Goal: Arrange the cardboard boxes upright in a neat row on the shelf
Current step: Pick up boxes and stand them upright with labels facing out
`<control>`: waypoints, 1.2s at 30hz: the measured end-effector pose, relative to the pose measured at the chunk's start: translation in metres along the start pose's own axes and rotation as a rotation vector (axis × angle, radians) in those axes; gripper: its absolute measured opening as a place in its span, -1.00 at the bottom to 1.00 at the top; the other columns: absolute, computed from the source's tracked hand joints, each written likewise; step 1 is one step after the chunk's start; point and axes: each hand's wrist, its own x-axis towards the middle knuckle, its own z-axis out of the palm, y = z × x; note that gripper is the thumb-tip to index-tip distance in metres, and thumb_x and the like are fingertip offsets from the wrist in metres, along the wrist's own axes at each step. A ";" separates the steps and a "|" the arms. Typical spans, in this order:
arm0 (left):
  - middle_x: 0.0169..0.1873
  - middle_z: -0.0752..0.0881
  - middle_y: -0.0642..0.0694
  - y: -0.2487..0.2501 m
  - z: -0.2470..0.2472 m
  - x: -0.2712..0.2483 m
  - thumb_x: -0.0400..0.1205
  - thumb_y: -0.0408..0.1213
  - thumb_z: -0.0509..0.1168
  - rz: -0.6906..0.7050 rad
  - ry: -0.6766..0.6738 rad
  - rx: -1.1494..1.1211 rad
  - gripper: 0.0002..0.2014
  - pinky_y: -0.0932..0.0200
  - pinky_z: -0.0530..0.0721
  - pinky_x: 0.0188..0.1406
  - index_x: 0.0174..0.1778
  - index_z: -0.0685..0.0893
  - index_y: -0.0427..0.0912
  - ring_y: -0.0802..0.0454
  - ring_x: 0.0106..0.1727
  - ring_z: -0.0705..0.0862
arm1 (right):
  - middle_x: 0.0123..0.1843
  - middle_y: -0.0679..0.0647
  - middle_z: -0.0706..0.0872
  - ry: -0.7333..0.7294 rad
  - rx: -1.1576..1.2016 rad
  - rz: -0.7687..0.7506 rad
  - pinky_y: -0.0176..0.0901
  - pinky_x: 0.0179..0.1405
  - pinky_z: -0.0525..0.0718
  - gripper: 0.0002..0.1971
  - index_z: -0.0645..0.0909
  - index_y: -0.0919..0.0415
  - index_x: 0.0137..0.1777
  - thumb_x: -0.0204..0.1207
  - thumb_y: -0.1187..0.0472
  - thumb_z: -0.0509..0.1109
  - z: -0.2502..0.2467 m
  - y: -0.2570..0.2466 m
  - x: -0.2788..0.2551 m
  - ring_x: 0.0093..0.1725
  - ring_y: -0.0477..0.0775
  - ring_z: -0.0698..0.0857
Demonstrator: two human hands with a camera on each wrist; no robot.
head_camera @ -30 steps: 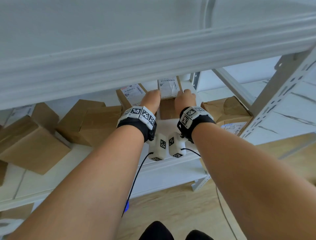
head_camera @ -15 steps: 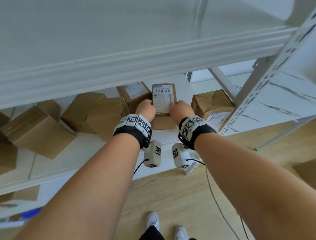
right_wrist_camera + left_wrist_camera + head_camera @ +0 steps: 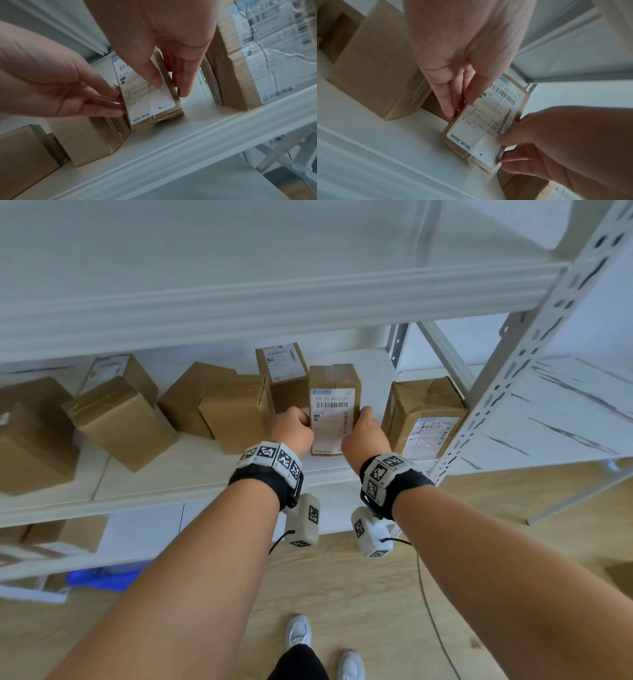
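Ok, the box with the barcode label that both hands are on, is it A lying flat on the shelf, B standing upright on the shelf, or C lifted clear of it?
B: the labelled box stands on the shelf, left hand and right hand gripping its sides.

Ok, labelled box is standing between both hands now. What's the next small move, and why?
Probably slide the labelled box right, toward the crumpled box at the shelf end. It stands upright with its base on the shelf, left hand and right hand on its sides, but a gap separates the two boxes.
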 end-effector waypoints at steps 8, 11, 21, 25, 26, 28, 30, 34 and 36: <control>0.30 0.61 -0.07 0.009 -0.004 -0.024 0.67 -0.36 0.18 -0.072 0.009 -0.131 -0.44 0.12 0.60 -0.06 0.61 0.27 -0.07 -0.02 0.04 0.62 | 0.09 0.28 0.66 -0.021 0.010 -0.018 -0.03 -0.26 0.54 -0.79 0.31 0.29 0.21 0.59 0.35 0.11 -0.001 0.004 -0.007 -0.18 0.22 0.60; 0.49 0.49 -0.08 0.018 -0.008 -0.031 0.71 -0.40 0.05 -0.037 0.086 -0.209 -0.45 0.23 0.50 -0.11 0.66 0.21 -0.05 0.07 0.02 0.60 | 0.18 0.25 0.63 -0.012 0.015 -0.058 0.04 -0.10 0.67 -0.69 0.32 0.29 0.28 0.54 0.42 0.11 -0.010 0.005 -0.013 -0.05 0.22 0.65; 0.63 0.30 -0.09 0.040 0.003 -0.037 0.80 -0.14 -0.01 0.039 0.071 -0.228 -0.52 0.22 0.51 -0.07 0.68 0.18 0.12 0.02 0.14 0.62 | 0.46 0.19 0.45 0.288 -0.163 -0.235 -0.01 0.47 0.37 -0.46 0.38 0.24 0.50 0.48 0.44 0.15 -0.068 0.019 -0.001 0.48 0.22 0.35; 0.65 0.26 -0.08 0.049 0.015 -0.038 0.80 -0.15 -0.03 0.038 0.065 -0.243 -0.52 0.22 0.50 0.03 0.69 0.16 0.11 -0.07 0.39 0.56 | 0.53 0.23 0.40 0.204 -0.342 -0.159 0.04 0.62 0.19 -0.49 0.32 0.29 0.53 0.55 0.32 0.19 -0.081 0.043 0.009 0.58 0.25 0.26; 0.65 0.26 -0.07 0.052 0.019 -0.038 0.81 -0.15 -0.03 0.039 0.063 -0.242 -0.52 0.23 0.45 0.05 0.69 0.16 0.10 -0.07 0.45 0.52 | 0.52 0.24 0.42 0.168 -0.350 -0.150 0.06 0.63 0.18 -0.52 0.35 0.30 0.50 0.56 0.31 0.17 -0.082 0.050 0.011 0.59 0.25 0.26; 0.65 0.27 -0.08 0.057 0.026 -0.039 0.81 -0.15 -0.04 0.049 0.064 -0.235 -0.52 0.22 0.43 0.08 0.69 0.16 0.09 -0.07 0.48 0.49 | 0.46 0.22 0.50 0.147 -0.372 -0.194 0.07 0.61 0.20 -0.57 0.44 0.30 0.44 0.56 0.31 0.13 -0.081 0.060 0.012 0.55 0.26 0.32; 0.65 0.27 -0.09 0.061 0.033 -0.038 0.80 -0.14 -0.04 0.057 0.062 -0.241 -0.52 0.21 0.42 0.14 0.69 0.15 0.09 -0.08 0.51 0.46 | 0.47 0.19 0.51 0.145 -0.396 -0.245 0.06 0.64 0.15 -0.53 0.44 0.28 0.45 0.52 0.35 0.13 -0.080 0.065 0.013 0.56 0.24 0.32; 0.65 0.25 -0.11 0.069 0.045 -0.038 0.80 -0.12 -0.04 0.044 0.042 -0.260 -0.50 0.23 0.35 0.08 0.70 0.10 0.09 -0.09 0.53 0.44 | 0.58 0.16 0.40 0.123 -0.430 -0.259 0.07 0.69 -0.02 -0.42 0.32 0.24 0.56 0.49 0.39 0.16 -0.082 0.068 0.013 0.64 0.19 0.22; 0.65 0.24 -0.11 0.074 0.049 -0.039 0.80 -0.11 -0.04 0.049 0.029 -0.268 -0.50 0.23 0.34 0.10 0.70 0.09 0.10 -0.10 0.55 0.42 | 0.58 0.15 0.39 0.126 -0.423 -0.266 0.07 0.69 -0.04 -0.42 0.33 0.23 0.55 0.49 0.40 0.15 -0.084 0.068 0.013 0.65 0.17 0.21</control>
